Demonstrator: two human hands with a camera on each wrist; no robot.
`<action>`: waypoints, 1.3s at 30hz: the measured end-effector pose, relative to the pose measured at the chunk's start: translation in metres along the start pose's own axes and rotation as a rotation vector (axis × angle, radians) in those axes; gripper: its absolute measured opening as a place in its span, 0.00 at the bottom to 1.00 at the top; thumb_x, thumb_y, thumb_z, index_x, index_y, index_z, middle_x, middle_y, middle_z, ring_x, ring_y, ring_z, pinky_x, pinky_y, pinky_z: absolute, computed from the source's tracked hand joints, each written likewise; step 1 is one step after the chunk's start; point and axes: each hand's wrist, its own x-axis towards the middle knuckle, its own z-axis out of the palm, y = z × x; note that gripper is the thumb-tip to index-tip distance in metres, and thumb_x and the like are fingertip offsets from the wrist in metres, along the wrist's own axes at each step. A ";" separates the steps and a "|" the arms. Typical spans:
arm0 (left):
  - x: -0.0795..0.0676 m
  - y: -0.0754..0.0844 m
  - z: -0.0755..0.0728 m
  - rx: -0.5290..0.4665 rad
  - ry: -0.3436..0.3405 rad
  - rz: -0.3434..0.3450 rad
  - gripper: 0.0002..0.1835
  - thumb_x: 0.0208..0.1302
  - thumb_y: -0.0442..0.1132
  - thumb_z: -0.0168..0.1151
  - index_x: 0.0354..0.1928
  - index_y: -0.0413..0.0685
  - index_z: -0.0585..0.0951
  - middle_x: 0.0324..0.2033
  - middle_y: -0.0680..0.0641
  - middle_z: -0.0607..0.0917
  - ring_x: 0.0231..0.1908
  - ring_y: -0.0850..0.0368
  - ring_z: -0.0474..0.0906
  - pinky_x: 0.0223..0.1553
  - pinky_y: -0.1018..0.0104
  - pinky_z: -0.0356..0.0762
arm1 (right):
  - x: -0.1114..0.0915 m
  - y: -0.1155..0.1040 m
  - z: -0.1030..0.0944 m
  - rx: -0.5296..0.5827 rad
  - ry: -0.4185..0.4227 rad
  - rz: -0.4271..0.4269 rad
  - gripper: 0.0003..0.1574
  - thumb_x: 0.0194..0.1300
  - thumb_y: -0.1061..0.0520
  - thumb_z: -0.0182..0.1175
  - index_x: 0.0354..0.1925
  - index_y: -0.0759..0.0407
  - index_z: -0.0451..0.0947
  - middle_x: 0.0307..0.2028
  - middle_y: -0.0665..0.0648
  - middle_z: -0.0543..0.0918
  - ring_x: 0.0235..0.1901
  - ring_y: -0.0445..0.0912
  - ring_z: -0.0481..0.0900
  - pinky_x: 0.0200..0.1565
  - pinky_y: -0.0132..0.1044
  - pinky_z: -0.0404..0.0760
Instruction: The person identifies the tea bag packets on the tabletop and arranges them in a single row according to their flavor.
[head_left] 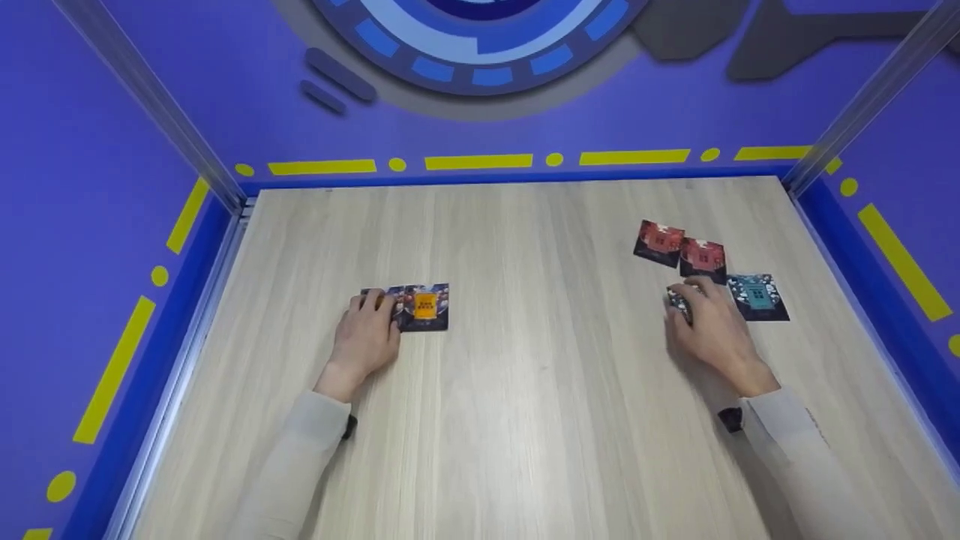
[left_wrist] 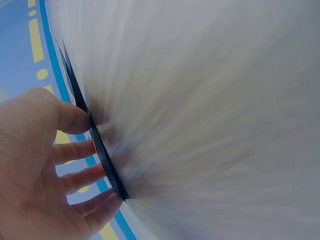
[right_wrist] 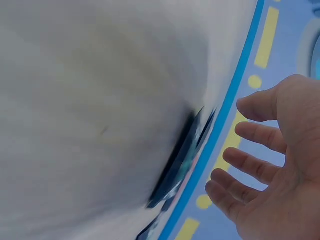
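Observation:
My left hand (head_left: 362, 336) rests on a square card with a dark lower edge, its fingers covering most of it. Beside that lies a card with an orange centre (head_left: 425, 306), in line with the first. In the left wrist view the thumb and fingertips touch the upper face of a dark card (left_wrist: 107, 162), seen edge-on. My right hand (head_left: 709, 326) hovers over a card with a patterned face (head_left: 677, 300), mostly hidden beneath it. From the right wrist, its relaxed fingers (right_wrist: 250, 162) show apart from the cards (right_wrist: 175, 167). Just right of that hand lies a teal-centred card (head_left: 760, 297).
Two red cards (head_left: 660, 243) lie beyond the right hand, the nearer one close to its fingertips. The pale wooden table (head_left: 517, 390) is bounded by a blue-purple back wall (head_left: 480, 139) and side walls with yellow markings.

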 end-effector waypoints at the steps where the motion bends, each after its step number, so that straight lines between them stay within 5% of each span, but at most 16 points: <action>1: 0.000 0.000 0.000 0.000 -0.004 -0.002 0.28 0.78 0.42 0.55 0.74 0.36 0.73 0.72 0.31 0.72 0.71 0.27 0.68 0.72 0.35 0.71 | -0.001 0.004 -0.001 0.000 -0.002 0.008 0.27 0.75 0.59 0.61 0.67 0.69 0.77 0.67 0.74 0.73 0.65 0.73 0.71 0.65 0.75 0.71; 17: -0.002 0.000 0.002 -0.001 0.012 -0.003 0.27 0.77 0.41 0.55 0.73 0.37 0.73 0.72 0.32 0.72 0.71 0.28 0.68 0.72 0.36 0.72 | -0.005 0.028 -0.004 0.014 -0.058 0.024 0.27 0.73 0.64 0.59 0.67 0.72 0.76 0.67 0.75 0.72 0.67 0.74 0.68 0.66 0.76 0.68; 39: -0.001 -0.001 -0.001 0.000 -0.017 -0.010 0.29 0.78 0.41 0.54 0.75 0.36 0.71 0.74 0.31 0.70 0.72 0.27 0.67 0.74 0.35 0.69 | 0.004 0.003 0.011 -0.013 -0.148 0.037 0.28 0.77 0.61 0.56 0.70 0.72 0.75 0.70 0.74 0.70 0.68 0.72 0.69 0.69 0.73 0.70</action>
